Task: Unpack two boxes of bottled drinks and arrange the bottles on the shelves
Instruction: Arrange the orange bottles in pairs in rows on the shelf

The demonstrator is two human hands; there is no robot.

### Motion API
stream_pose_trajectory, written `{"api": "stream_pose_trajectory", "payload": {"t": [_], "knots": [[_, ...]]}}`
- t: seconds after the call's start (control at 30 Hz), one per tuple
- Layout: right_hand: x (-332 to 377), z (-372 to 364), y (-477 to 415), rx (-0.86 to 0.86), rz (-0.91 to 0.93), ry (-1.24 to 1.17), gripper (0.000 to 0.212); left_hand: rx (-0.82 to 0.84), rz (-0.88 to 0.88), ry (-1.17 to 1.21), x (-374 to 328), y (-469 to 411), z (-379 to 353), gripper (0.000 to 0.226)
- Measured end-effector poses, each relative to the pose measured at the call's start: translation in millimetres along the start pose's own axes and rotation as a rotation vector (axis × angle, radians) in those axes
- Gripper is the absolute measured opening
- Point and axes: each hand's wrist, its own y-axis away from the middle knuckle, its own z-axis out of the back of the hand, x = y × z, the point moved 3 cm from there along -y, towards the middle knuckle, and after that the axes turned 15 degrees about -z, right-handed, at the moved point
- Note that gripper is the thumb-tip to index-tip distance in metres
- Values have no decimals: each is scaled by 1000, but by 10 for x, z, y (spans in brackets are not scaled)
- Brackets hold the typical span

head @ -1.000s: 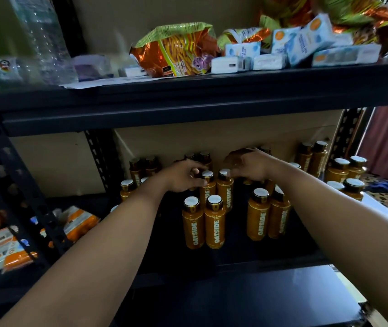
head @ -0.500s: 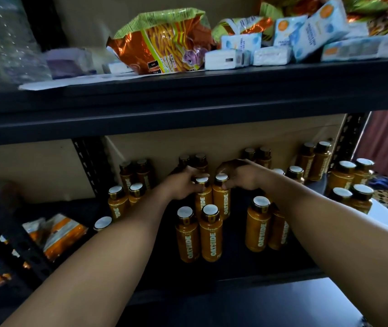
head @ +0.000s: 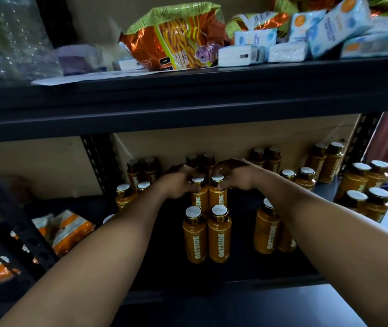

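Several orange OATSIDE bottles with white-topped gold caps stand in pairs on the dark lower shelf (head: 247,270). My left hand (head: 176,185) is curled against the left bottle (head: 199,197) of the middle pair. My right hand (head: 238,177) grips the right bottle (head: 217,195) of that pair near its cap. In front of them stands a closer pair (head: 207,234). Another pair (head: 267,232) is partly hidden behind my right forearm. More pairs line the back wall and the right end of the shelf.
The upper shelf (head: 188,90) overhangs my hands and carries a snack bag (head: 176,38), white and blue packets (head: 330,27) and plastic wrap. A black perforated upright (head: 98,166) stands left of the bottles. Orange packets (head: 70,230) lie on the neighbouring shelf at left.
Both hands have closed in around the middle pair of bottles, the right hand coming left onto the right bottle's cap. The camera has tipped slightly down and nearer.
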Motion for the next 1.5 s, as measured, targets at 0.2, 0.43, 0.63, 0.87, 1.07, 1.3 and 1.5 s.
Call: {"api": "stream_pose_trajectory", "payload": {"t": [0.2,0.43,0.63,0.87,1.07,1.3,1.5], "knots": [[48,-41,-15,-3,25,-28,41,-20,30,3,25,56,17,64],[59,-80,-8,-20,-1,-30,46,-38,31,-14,49,105,16,65],[65,-90,21,-43,-12,-38,54,-47,18,-34,53,108,9,64],[79,-84,90,-51,22,-49,51,-33,49,-33,35,100,0,65],[77,-98,88,-52,6,-53,52,-42,45,-15,36,99,-8,63],[51,46,269,-52,47,-36,43,-50,7,60,18,161,47,59],[-160,424,615,-77,-9,-126,14,-151,-14,150,-144,257,215,50]]}}
